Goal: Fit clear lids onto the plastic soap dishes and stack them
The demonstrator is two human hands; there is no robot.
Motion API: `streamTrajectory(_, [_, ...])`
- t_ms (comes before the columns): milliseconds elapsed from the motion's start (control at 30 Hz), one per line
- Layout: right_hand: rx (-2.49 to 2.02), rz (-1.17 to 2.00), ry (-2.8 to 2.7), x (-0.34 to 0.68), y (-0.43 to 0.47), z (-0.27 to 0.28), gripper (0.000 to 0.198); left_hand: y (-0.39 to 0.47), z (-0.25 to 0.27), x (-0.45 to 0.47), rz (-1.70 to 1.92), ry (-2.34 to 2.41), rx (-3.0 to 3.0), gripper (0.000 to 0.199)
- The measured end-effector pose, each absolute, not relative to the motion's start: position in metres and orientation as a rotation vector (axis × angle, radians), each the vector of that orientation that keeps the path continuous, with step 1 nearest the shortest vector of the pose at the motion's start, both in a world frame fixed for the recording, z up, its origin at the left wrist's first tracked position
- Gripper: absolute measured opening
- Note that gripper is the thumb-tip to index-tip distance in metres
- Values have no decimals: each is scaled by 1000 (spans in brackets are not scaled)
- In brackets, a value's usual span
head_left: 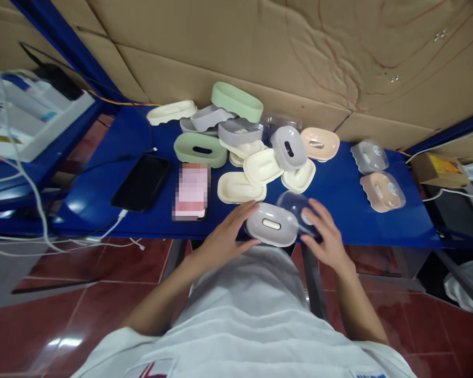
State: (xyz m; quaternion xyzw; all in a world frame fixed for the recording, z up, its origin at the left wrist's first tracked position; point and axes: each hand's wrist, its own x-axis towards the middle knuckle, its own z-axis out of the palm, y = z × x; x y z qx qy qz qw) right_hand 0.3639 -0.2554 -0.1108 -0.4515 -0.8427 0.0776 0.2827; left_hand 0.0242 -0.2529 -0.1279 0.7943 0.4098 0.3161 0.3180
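At the table's front edge, my left hand [230, 235] grips the left end of a grey oval soap dish [286, 230], thumb in front and fingers behind. A pale strip lies in the slot in its middle. My right hand [326, 236] has its fingers and thumb around a clear plastic lid [290, 203] with a round white sticker, just right of the dish and partly behind it. The lid looks tilted and slightly blurred. Close behind the dish lies a cream soap dish [240, 188], and a grey one with an open slot [288, 148] rests on the pile.
Several green, grey and cream dish parts [236, 102] are heaped along the cardboard wall [220, 47]. A peach dish [319, 143] lies right of them. Two lidded dishes [382, 191] stand far right. Left are a black phone [142, 182] on a cable and a phone with blurred screen [191, 191].
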Motion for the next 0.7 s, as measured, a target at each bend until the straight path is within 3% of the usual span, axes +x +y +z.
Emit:
streamTrajectory(133, [-1022,249,-2473,321,-269,-108,66,-252,-129,24,821,1104,2054,93])
streamTrajectory(700, [-966,39,-2583,310,-268,-109,66,-249,-132,18,816,1056,2037,85])
